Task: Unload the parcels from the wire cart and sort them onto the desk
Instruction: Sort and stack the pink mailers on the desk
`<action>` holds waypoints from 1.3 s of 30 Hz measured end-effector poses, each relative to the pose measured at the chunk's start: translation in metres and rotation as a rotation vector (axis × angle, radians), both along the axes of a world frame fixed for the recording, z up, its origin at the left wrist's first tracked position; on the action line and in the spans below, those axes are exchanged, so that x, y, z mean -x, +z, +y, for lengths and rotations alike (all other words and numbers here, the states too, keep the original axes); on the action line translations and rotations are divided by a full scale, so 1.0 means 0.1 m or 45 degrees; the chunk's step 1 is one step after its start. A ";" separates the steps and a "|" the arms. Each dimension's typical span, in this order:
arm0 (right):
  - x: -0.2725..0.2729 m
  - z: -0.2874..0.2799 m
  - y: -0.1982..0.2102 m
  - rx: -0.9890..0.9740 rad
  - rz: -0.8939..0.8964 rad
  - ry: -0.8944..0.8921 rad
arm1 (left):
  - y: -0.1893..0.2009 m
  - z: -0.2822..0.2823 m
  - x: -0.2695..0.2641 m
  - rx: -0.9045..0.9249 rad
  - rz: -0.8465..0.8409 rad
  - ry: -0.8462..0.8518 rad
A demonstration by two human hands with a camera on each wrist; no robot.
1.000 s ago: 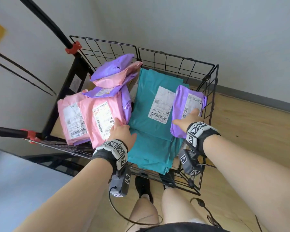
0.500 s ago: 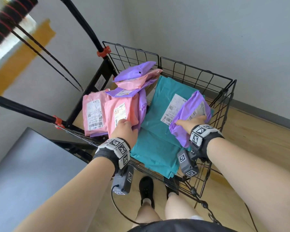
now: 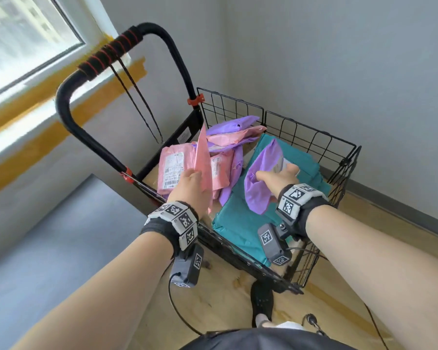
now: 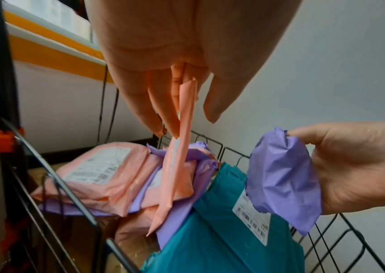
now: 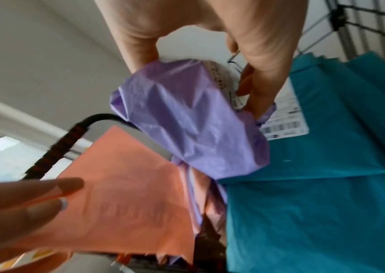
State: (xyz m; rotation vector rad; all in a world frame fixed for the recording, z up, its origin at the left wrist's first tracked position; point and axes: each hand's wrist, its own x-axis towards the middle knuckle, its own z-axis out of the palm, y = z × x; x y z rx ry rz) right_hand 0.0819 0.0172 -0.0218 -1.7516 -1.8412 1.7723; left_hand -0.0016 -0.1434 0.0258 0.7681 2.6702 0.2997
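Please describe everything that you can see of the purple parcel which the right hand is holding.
The purple parcel is a small soft mailer bag of thin, wrinkled plastic film, light violet, with a white printed label on one face. The right hand holds it by its upper part, thumb on one face and fingers on the label side. It hangs tilted and crumpled, lifted above the teal parcels inside the wire cart. Its lower end droops freely; I cannot tell whether it touches the teal parcels.

A window point(image 3: 23, 29) is seen high on the left wall; a yellow-orange band point(image 3: 61, 102) is painted along the wall just below the window; a grey skirting board point(image 3: 400, 198) runs along the wall well right of the window; a wooden floor point(image 3: 402, 238) lies far below the window.
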 end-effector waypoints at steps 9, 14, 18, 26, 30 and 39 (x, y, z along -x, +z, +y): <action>0.08 -1.28 0.40 -0.184 0.227 0.349 | 0.42 -1.44 -0.24 -0.198 0.116 0.178; 0.23 -2.46 0.53 -0.160 0.248 0.544 | 0.56 -2.65 -0.46 -0.228 0.182 0.407; 0.32 -3.39 0.63 -0.162 0.317 0.763 | 0.69 -3.56 -0.71 -0.221 0.256 0.597; 0.48 -4.96 0.84 -0.090 0.457 1.251 | 0.90 -4.92 -1.27 -0.252 0.518 1.021; 0.51 -5.54 0.87 -0.040 0.489 1.487 | 0.98 -5.36 -1.62 -0.106 0.610 1.274; 0.52 -6.32 0.89 0.087 0.501 1.879 | 1.00 -5.97 -2.07 0.258 0.523 1.545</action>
